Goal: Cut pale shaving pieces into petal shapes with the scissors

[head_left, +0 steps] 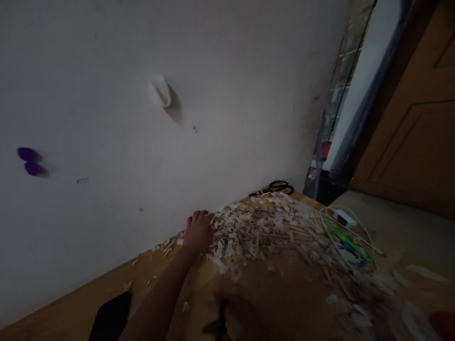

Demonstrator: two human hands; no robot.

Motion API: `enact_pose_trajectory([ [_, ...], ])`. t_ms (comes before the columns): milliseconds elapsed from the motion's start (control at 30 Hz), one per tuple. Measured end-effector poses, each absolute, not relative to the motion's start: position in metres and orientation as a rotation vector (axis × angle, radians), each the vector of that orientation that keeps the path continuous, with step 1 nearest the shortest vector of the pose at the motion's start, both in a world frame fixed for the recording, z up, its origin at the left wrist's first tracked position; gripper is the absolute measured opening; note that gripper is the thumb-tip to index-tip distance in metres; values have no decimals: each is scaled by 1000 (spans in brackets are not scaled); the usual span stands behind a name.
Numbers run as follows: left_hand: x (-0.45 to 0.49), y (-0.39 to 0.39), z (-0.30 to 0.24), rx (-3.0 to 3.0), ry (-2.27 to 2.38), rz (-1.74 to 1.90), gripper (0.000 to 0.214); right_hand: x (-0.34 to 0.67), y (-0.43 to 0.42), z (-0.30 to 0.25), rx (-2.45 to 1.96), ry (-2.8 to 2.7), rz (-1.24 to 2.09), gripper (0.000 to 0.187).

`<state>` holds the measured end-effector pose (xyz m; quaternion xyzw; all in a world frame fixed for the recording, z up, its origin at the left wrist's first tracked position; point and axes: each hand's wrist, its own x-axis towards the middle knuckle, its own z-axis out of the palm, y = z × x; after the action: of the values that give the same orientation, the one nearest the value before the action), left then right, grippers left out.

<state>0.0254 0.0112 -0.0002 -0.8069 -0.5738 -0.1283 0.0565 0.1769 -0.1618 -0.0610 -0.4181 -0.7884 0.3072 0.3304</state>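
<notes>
Beside the wall, my left hand [199, 232] rests palm down on the wooden table, its fingers a little bent and slightly apart. It touches the left edge of a wide pile of pale scraps and thin strips [259, 227], which look like paper or wood. What lies under the palm is hidden. My right hand [243, 317] is low in the middle, dim and smeared by motion. A dark, narrow object [221, 315] shows at its fingers, too blurred to name.
Black-handled scissors [280, 187] lie behind the pile by the wall. A white charger [344, 219] with its cable and a bright green item [343, 239] are on the right. A dark phone-like slab [112, 317] lies front left. A white hook [163, 92] juts from the wall.
</notes>
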Motion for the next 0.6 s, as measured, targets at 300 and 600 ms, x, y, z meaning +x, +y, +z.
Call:
enact_pose_trajectory([
  [300, 25, 54, -14, -2442, -1932, -290, 19, 166, -160, -65, -1273, -2102, 959, 25],
  [600, 9, 65, -15, -2484, -2049, -462, 31, 171, -154, -49, -1286, -2046, 1107, 18],
])
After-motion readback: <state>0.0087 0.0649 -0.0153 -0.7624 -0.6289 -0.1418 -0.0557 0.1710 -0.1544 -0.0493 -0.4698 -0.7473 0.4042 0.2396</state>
